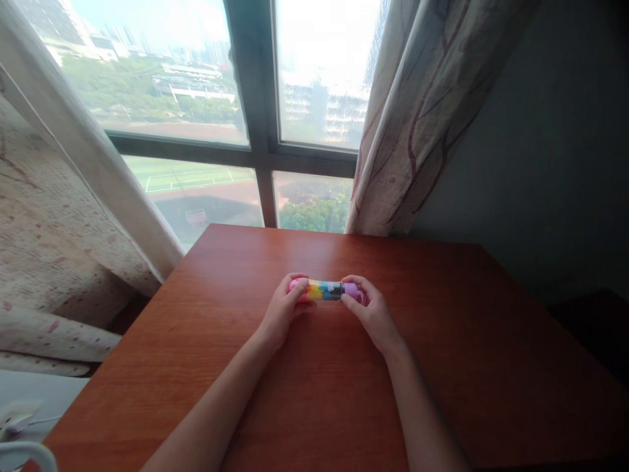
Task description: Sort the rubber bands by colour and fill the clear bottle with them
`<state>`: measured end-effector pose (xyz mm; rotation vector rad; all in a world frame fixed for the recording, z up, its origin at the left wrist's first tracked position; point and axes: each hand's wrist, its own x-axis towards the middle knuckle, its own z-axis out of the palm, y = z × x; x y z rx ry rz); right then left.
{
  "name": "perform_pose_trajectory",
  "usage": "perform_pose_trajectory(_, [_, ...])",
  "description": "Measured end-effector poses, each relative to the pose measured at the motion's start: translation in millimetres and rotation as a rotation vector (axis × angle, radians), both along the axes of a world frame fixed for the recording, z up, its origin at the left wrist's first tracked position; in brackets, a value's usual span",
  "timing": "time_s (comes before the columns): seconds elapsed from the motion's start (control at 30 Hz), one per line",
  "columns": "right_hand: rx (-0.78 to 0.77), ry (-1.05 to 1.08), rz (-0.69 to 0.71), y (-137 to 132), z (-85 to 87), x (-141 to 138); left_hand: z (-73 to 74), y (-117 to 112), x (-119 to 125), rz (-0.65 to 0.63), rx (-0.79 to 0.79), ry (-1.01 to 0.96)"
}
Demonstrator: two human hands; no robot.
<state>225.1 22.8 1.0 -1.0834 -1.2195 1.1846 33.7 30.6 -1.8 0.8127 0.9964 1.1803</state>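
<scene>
Between my two hands lies a clear tube (pixel 324 290) with bands of pink, yellow, blue and black inside and a purple cap (pixel 350 290) on its right end. My left hand (pixel 289 300) is closed round the pink left end, thumb on top. The fingers and thumb of my right hand (pixel 369 308) grip the purple cap, from which a small purple loop sticks out. The tube is held level, just over or on the brown wooden table (pixel 314 393); I cannot tell whether it touches the wood. What fills the tube is too small to make out.
Behind the table's far edge stands a window with a dark frame (pixel 265 157). Patterned curtains hang at the left (pixel 73 216) and right (pixel 407 118). A white curved object (pixel 29 449) and a cable are at the lower left.
</scene>
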Motion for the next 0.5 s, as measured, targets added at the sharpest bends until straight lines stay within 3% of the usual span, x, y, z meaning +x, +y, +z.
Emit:
perform_pose_trajectory(0.17, [-0.076, 0.131, 0.002, -2.2, -4.1, -15.3, 5.9, -1.0, -3.3, 0.054, 0.069, -0.152])
perform_pose_trajectory(0.27, [-0.197, 0.355, -0.01, -3.9, -10.3, -38.2, 12.3, -6.1, -10.1, 0.04, 0.122, -0.375])
perform_pose_trajectory(0.33, [-0.271, 0.432, 0.066, -4.8, -13.7, -58.8, 15.0, -8.7, -18.5, 0.068, 0.13, -0.456])
perform_pose_trajectory(0.5, [-0.224, 0.276, 0.202, 0.3, -18.8, -112.9, 11.4, -5.2, -55.4, 0.272, 0.085, -0.523])
